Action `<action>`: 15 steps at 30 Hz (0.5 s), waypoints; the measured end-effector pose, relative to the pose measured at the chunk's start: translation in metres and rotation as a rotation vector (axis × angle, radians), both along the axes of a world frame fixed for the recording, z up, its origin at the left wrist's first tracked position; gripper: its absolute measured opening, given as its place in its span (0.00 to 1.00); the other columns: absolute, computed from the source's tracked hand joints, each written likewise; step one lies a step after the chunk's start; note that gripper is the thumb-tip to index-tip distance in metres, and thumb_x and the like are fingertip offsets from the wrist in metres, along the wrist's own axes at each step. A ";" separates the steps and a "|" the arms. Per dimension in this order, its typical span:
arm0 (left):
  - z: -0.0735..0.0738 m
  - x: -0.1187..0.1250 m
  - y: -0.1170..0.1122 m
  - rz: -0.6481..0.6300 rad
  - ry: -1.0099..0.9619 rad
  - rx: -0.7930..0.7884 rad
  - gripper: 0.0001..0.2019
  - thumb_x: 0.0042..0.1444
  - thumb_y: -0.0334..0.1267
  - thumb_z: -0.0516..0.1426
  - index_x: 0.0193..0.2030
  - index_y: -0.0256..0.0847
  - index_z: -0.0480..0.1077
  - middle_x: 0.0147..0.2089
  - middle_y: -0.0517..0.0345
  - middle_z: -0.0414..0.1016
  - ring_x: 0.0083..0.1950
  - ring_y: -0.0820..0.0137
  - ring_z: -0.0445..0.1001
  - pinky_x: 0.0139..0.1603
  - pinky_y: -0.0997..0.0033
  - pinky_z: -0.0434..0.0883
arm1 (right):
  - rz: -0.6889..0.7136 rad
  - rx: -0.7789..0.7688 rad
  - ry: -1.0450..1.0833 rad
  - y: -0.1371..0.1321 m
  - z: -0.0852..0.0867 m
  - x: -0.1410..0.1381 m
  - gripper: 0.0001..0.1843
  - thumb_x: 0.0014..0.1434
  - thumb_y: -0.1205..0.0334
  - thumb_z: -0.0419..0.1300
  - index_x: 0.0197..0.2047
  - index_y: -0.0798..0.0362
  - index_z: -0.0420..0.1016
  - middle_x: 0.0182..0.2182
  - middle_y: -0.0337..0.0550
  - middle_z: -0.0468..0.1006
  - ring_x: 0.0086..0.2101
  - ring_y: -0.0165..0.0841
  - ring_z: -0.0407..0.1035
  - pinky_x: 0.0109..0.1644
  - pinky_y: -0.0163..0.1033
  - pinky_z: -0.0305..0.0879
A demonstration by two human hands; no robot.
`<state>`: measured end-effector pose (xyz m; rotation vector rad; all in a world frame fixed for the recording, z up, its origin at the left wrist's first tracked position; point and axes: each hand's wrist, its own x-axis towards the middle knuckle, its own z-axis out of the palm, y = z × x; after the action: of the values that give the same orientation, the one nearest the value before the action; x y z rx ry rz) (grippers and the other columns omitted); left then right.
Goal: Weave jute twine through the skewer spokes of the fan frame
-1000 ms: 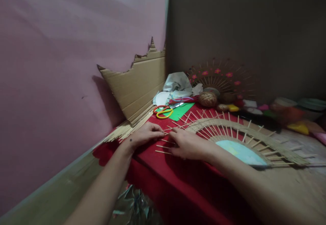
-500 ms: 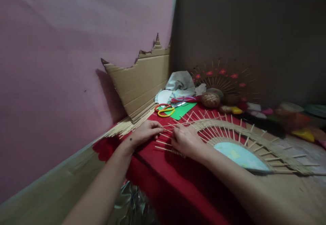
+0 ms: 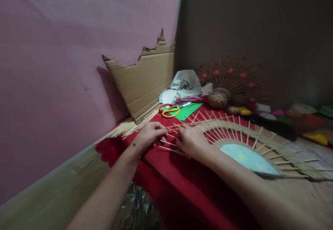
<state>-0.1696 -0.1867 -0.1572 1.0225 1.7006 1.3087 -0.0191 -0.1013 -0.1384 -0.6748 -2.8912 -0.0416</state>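
A half-round fan of thin wooden sticks and woven twine (image 3: 238,127) lies on the table, with a pale blue painted half-disc (image 3: 246,157) at its centre. My left hand (image 3: 151,134) is at the stick tips on the fan's left end, thumb and fingers pinched together. What they pinch is too small to make out. Beside it, my right hand (image 3: 191,140) is closed over the fan's left end, fingers curled round the sticks and woven band. Its fingertips are hidden behind the knuckles.
Scissors with red and yellow handles (image 3: 169,111) lie on green paper (image 3: 188,111). Loose sticks (image 3: 125,127) are by the wall below leaning cardboard (image 3: 148,81). A twine ball (image 3: 217,100) and a flowered fan (image 3: 230,74) stand behind. Red cloth (image 3: 187,188) covers the table.
The view has shifted slightly, so the fan and things behind it sit a little further right. Both hands remain at the fan's left end with nearly the same grip.
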 end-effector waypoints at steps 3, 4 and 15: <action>0.002 0.003 0.001 0.032 -0.069 0.010 0.08 0.48 0.37 0.57 0.25 0.33 0.65 0.17 0.58 0.72 0.11 0.80 0.61 0.10 0.81 0.54 | 0.002 -0.007 -0.002 0.000 0.002 0.000 0.14 0.57 0.62 0.47 0.36 0.56 0.72 0.36 0.50 0.74 0.34 0.37 0.69 0.32 0.39 0.58; 0.002 0.004 0.001 0.035 -0.100 0.017 0.08 0.47 0.36 0.57 0.25 0.33 0.65 0.18 0.57 0.72 0.11 0.79 0.62 0.10 0.81 0.56 | 0.002 -0.010 -0.004 0.000 0.002 0.001 0.14 0.57 0.62 0.47 0.36 0.56 0.72 0.36 0.50 0.74 0.34 0.37 0.69 0.32 0.39 0.58; -0.003 0.009 -0.003 0.129 -0.334 0.129 0.08 0.42 0.33 0.61 0.26 0.33 0.64 0.20 0.55 0.74 0.16 0.75 0.68 0.16 0.78 0.64 | -0.001 -0.031 0.035 -0.002 0.009 0.002 0.11 0.54 0.65 0.49 0.33 0.56 0.72 0.35 0.48 0.74 0.34 0.36 0.69 0.33 0.38 0.58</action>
<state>-0.1607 -0.1898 -0.1606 0.7236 1.4624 1.5912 -0.0174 -0.1031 -0.1297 -0.6748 -2.8640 0.0143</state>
